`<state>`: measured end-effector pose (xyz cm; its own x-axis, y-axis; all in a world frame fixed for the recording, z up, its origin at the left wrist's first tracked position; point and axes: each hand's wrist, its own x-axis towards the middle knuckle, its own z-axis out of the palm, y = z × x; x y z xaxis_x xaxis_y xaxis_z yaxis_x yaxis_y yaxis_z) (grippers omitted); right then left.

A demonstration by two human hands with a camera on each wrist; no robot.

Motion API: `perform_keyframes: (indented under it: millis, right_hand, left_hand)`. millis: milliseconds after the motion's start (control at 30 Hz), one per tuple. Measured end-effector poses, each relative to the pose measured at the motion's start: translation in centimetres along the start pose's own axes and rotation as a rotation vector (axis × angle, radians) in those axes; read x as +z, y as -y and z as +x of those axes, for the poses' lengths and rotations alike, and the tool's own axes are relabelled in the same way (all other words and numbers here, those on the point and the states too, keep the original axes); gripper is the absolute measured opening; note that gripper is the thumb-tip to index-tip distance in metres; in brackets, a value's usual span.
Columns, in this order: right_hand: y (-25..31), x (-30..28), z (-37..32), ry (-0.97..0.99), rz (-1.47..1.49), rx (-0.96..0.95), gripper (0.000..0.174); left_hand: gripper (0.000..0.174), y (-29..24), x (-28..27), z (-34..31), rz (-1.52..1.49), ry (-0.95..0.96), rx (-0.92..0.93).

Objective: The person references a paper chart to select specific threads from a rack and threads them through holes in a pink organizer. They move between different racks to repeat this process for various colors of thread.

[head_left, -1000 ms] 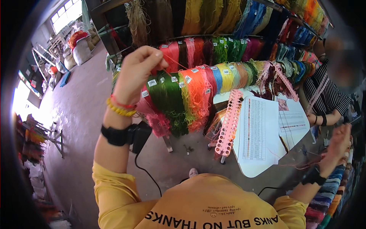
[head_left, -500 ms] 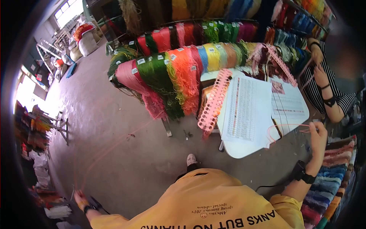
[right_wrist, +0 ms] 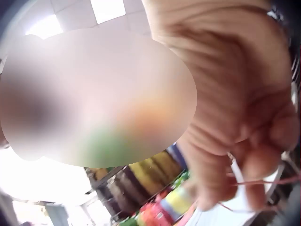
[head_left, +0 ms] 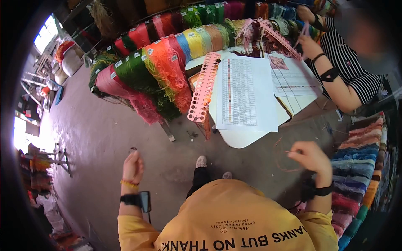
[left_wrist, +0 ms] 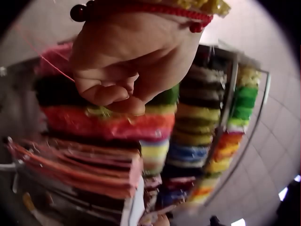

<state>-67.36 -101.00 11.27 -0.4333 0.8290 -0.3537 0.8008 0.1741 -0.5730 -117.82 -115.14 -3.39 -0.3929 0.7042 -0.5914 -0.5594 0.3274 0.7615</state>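
Observation:
My left hand [head_left: 133, 168] is at the lower left over the floor, its fingers curled; in the left wrist view a thin pink thread [left_wrist: 55, 67] runs out from the curled fingers of that hand [left_wrist: 131, 56]. On the other side, my right hand [head_left: 310, 157] pinches a reddish thread [head_left: 289, 170] that loops to its left, below the white table. The right wrist view shows this hand [right_wrist: 235, 94] close up, with the strand [right_wrist: 277, 181] crossing at its fingertips.
Colored yarn skeins [head_left: 138, 69] hang on a rack ahead. A white table [head_left: 238, 140] holds printed sheets [head_left: 247, 96] and a pink holed strip [head_left: 204, 90]. Another person in a striped shirt [head_left: 349, 54] stands at the right, near more skeins [head_left: 356, 161].
My left hand has gone from the skeins down to the far lower left, then back inward and up. My right hand has moved inward with the thread. The view has shifted.

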Motion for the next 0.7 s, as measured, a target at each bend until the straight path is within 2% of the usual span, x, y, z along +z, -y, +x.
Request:
perform_keyframes:
  millis: [100, 200, 300, 367, 400, 433, 467, 500, 533, 600, 633, 667, 700]
  right_hand:
    - [1.7, 3.4, 1.6, -0.46, -0.385, -0.185, 0.023]
    - [1.7, 4.9, 2.9, -0.568, 0.344, -0.233, 0.025]
    - [3.3, 4.6, 3.9, -0.35, 1.292, -0.161, 0.022]
    - [3.4, 2.8, 4.2, -0.496, 1.541, -0.3, 0.018]
    - [3.8, 1.4, 4.2, -0.634, 1.616, -0.366, 0.016]
    - [4.1, 0.0, 4.2, -0.773, 1.643, -0.376, 0.016]
    - [3.9, -1.2, 4.4, -0.797, 1.574, -0.452, 0.016]
    - [5.8, -1.5, 5.8, -1.017, 1.486, -0.346, 0.014]
    - [8.1, -1.3, 7.5, -1.228, 1.383, -0.238, 0.013]
    - [9.4, 0.2, 11.0, -0.965, 1.128, -0.283, 0.01]
    - [10.5, 1.6, 13.2, -0.889, 1.048, -0.211, 0.009]
    - [11.5, 3.2, 15.4, -0.812, 0.968, -0.14, 0.008]
    - [11.7, 4.6, 17.3, -0.735, 0.959, -0.148, 0.009]
  left_hand:
    - [0.016, -1.9, 8.7, 2.2, 0.111, 0.321, 0.021]
    - [0.017, -3.6, 13.6, 4.1, 0.0, 0.529, -0.01]
    - [0.02, -6.0, 14.3, 7.0, -0.287, 0.656, -0.046]
    - [0.018, -7.6, 13.8, 9.2, -0.483, 0.67, -0.034]
    - [0.018, -8.2, 13.7, 10.2, -0.494, 0.64, -0.021]
    - [0.018, -8.6, 13.6, 11.3, -0.504, 0.61, -0.01]
    - [0.017, -8.9, 13.6, 12.5, -0.515, 0.581, 0.001]
    - [0.018, -8.7, 14.4, 13.2, -0.364, 0.524, 0.027]
    - [0.018, -8.0, 15.3, 14.0, -0.196, 0.55, 0.076]
    - [0.02, -5.9, 17.1, 14.6, 0.218, 0.541, 0.152]
    - [0.019, -4.8, 18.0, 15.3, 0.401, 0.586, 0.163]
    - [0.021, -4.1, 18.8, 15.2, 0.473, 0.583, 0.175]
    - [0.021, -3.8, 19.7, 14.9, 0.456, 0.603, 0.175]
